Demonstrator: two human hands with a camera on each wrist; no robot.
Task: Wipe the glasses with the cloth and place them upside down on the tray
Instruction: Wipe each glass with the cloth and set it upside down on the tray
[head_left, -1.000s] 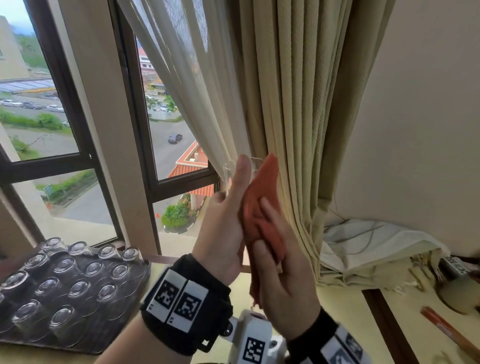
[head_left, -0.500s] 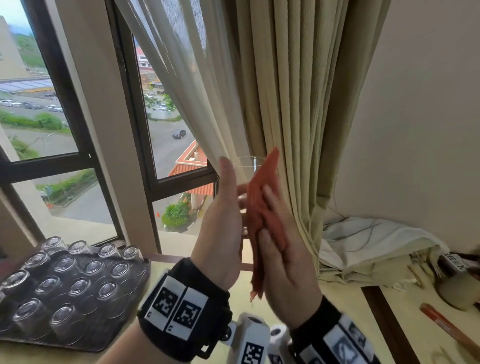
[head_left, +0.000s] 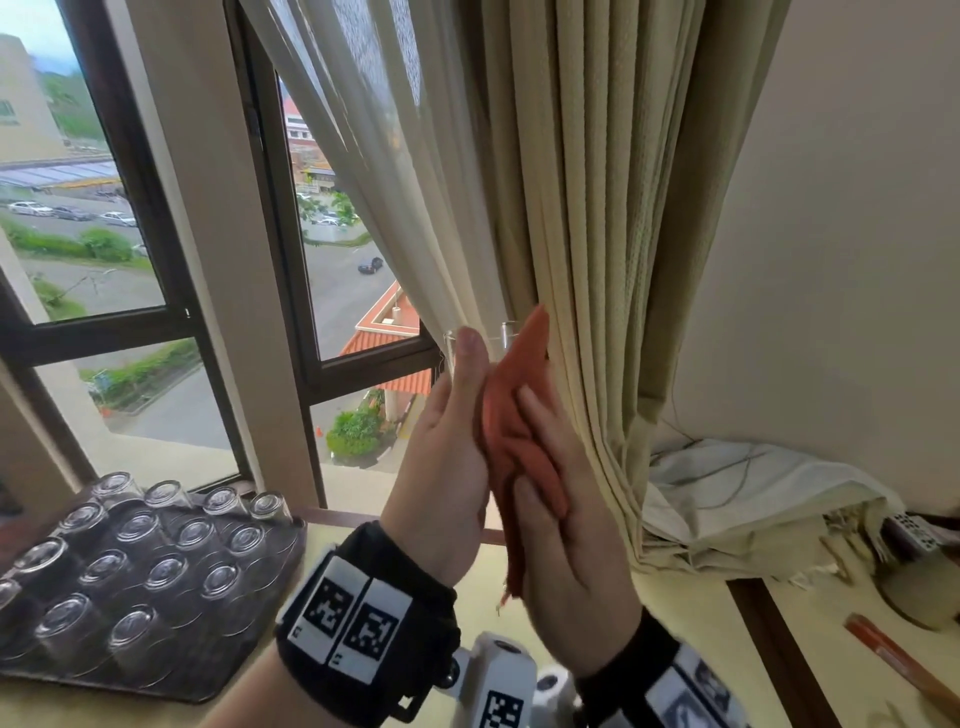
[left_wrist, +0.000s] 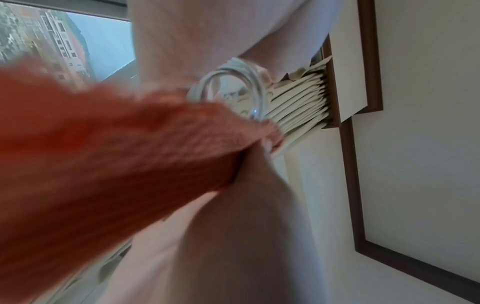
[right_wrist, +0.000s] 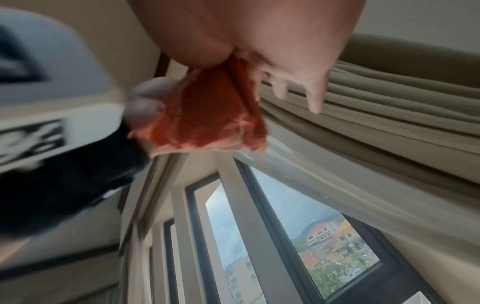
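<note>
A clear glass (head_left: 479, 336) is held up in front of the curtain by my left hand (head_left: 452, 441), thumb stretched up along its side; only the rim shows above the fingers. My right hand (head_left: 550, 467) holds an orange cloth (head_left: 511, 410) and presses it against the glass's right side. In the left wrist view, the rim of the glass (left_wrist: 233, 90) sits beyond the blurred cloth (left_wrist: 103, 144). The right wrist view shows the bunched cloth (right_wrist: 213, 115) under my palm. The dark tray (head_left: 249, 644) lies at lower left, carrying several upturned glasses (head_left: 171, 566).
A beige curtain (head_left: 597, 208) hangs right behind the hands, with a window (head_left: 104, 208) to the left. Crumpled white fabric (head_left: 753, 493) and small items lie on the table (head_left: 675, 649) at the right. A brown stick-like object (head_left: 893, 660) lies near the right edge.
The cloth has shifted slightly against the glass as my right hand rubs it. My left thumb has moved along the rim. Both hands stay raised at the curtain.
</note>
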